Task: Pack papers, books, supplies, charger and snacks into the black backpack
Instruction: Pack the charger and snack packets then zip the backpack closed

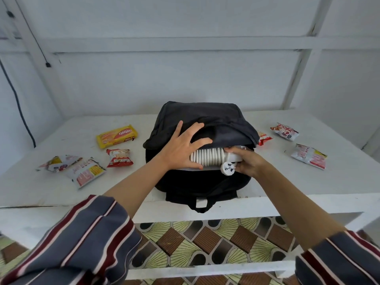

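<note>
The black backpack (197, 182) lies flat on the white table (308, 182), its main opening facing me. In that opening sits a white charger (209, 157) with its cable coiled around it and the round plug sticking out at the right end. My left hand (183, 149) lies spread over the flap's edge, thumb under the charger's left end. My right hand (246, 161) grips the charger's right end by the plug. What lies deeper inside the bag is hidden.
Snack packs lie on both sides: a yellow wafer pack (116, 136), a red pack (119, 158) and two pale packs (72, 167) on the left; a red pack (264, 138) against the bag and two more (284, 131) (309, 156) on the right.
</note>
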`<state>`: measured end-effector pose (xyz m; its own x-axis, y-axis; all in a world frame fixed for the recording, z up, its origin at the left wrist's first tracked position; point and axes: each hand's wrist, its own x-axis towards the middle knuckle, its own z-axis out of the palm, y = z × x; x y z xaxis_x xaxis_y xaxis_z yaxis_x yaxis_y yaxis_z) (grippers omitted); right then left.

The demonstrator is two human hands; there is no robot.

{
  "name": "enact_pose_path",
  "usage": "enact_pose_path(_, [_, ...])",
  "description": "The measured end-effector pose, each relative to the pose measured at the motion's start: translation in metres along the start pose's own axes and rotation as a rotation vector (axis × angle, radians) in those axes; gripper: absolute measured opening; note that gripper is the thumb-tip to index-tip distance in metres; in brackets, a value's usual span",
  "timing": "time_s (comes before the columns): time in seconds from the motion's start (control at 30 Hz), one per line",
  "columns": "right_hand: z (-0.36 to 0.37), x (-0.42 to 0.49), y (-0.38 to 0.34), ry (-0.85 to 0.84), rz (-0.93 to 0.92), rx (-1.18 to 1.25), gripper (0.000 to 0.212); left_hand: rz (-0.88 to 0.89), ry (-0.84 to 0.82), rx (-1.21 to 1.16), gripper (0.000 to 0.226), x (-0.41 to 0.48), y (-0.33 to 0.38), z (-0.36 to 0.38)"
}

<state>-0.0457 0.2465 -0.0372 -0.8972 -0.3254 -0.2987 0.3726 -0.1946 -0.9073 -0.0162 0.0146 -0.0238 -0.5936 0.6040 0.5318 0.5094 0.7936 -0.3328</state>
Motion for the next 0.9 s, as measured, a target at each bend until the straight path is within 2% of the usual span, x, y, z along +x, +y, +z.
enact_pose_path(0.07, [0.000,-0.001,0.000,0.000,-0.004,0.000,0.020,0.016,-0.013,-0.067,0.072,0.002,-0.005,-0.004])
enact_pose_path(0.17, [0.001,-0.001,-0.001,0.007,0.007,-0.013,0.019,0.050,0.001,0.083,0.062,0.008,-0.012,-0.008])
enact_pose_path(0.27, [0.001,0.000,-0.001,0.020,0.032,-0.020,0.016,-0.025,-0.070,0.247,0.050,0.020,-0.014,-0.014])
enact_pose_path(0.37, [0.001,0.000,-0.001,0.014,0.037,-0.007,0.015,-0.074,-0.250,0.196,0.046,0.040,-0.006,-0.024])
enact_pose_path(0.5, [-0.002,0.003,0.001,0.015,0.037,0.004,0.015,-0.118,-0.250,-0.132,0.058,0.044,0.006,-0.026])
enact_pose_path(0.57, [-0.002,0.004,0.000,0.006,0.037,0.007,0.019,-0.085,-0.362,-0.181,0.062,0.034,0.009,-0.022])
enact_pose_path(0.67, [-0.001,0.005,-0.001,0.002,0.045,-0.013,0.032,-0.141,-0.565,-0.114,0.080,0.024,0.015,-0.011])
enact_pose_path(0.77, [0.000,0.003,-0.003,-0.003,0.055,-0.043,0.043,-0.160,-0.536,-0.035,0.100,0.022,0.020,-0.001])
enact_pose_path(0.9, [-0.001,-0.004,-0.004,-0.028,0.075,0.024,0.022,-0.195,-0.404,0.029,0.098,0.017,0.023,0.014])
